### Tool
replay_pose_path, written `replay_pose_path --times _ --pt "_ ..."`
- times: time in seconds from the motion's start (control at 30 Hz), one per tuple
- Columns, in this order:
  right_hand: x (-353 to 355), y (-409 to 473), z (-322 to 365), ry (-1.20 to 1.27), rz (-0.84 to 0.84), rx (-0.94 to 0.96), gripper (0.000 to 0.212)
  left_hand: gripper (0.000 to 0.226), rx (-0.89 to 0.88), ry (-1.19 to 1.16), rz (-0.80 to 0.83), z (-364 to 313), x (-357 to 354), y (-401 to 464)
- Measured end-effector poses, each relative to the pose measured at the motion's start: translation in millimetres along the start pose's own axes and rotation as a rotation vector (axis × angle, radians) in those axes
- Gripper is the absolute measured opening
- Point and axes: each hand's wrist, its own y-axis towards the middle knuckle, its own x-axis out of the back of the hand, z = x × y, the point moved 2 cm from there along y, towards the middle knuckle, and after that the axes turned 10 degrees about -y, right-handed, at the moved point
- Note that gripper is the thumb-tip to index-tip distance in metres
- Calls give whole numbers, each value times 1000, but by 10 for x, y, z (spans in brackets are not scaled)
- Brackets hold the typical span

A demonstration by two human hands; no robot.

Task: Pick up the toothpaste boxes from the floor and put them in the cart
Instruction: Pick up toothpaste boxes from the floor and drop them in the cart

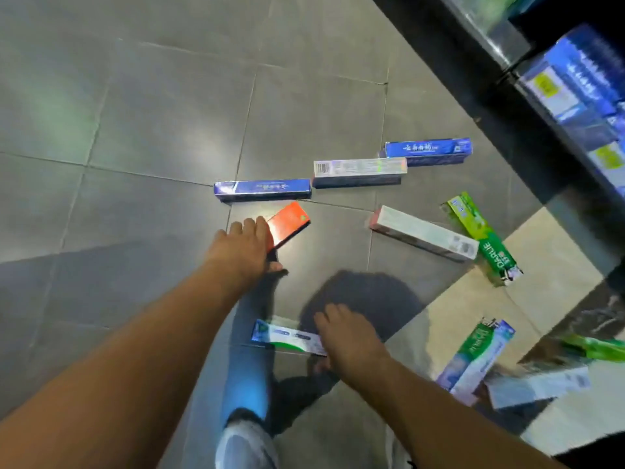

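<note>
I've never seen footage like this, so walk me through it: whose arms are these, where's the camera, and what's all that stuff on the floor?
There is no machine: a person wears a camera on the head, looking down at their own bare arms. The grey tiled floor is strewn with toothpaste boxes. The left hand is closing on an orange box. The right hand reaches onto a white and green box. Nearby lie a blue box and a green box. A store shelf stands at the right. No cart shows.
</note>
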Motion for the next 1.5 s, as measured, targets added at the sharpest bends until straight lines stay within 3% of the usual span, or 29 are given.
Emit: replay_pose_path --times 0.07,0.23,0.43,0.73,0.93,1.13,1.3,1.5 --pt "-175 148 8 -29 33 28 67 98 19 23 -20 -13 -123 168" --pt "-317 375 52 -132 -7 96 42 61 60 -5 -66 -34 -231 435" --pt "120 -48 -96 30 -115 -86 34 63 175 -227 -63 -11 122 -10" --pt "2143 -1978 -260 290 -293 -424 49 64 227 -394 -138 -188 2362 -1919" --pt "3899 -3783 -131 516 -351 -375 32 59 200 -527 -163 -520 4385 -3376" --pt "5258 -5250 -60 580 -538 -356 42 51 70 -469 -244 -867 5988 -4562" --pt "5693 -6225 -105 656 -675 -431 45 46 -66 -397 -325 -1170 6820 -5065" --pt "5312 -7128 -403 770 -729 -601 41 44 -307 -320 -268 -1897 7080 -5095"
